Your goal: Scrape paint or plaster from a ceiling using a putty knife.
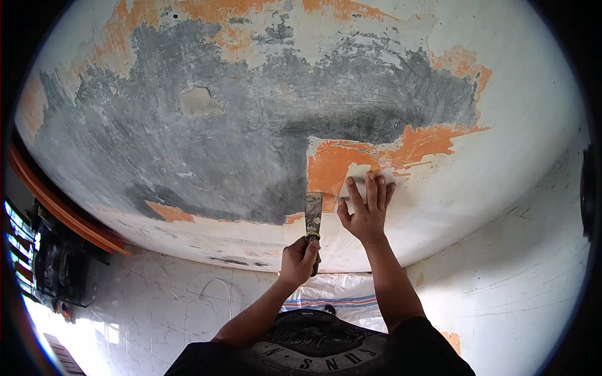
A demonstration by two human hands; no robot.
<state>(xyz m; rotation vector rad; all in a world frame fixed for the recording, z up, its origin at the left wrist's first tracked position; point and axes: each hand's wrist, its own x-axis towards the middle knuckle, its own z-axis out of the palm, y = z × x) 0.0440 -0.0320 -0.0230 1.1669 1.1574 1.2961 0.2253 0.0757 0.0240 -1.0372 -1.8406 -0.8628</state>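
A wall (508, 155) fills the view before me, its white paint broken by patches of orange paint (329, 167) and bare grey plaster (244, 141). My left hand (299, 260) is closed around the black and yellow handle of a putty knife (313, 214), whose metal blade points up with its edge at the lower part of an orange patch. To the right of the blade, my right hand (368, 209) is spread with its fingertips at the painted surface. It holds no tool; whether the palm touches the wall cannot be told.
A woven plastic sheet with blue and red stripes (338, 301) lies below the wall. A white cable (228, 284) curves over marble-look tiles (155, 301) at lower left. An orange curved edge (66, 207) and dark items stand at far left. A side wall (522, 277) adjoins on the right.
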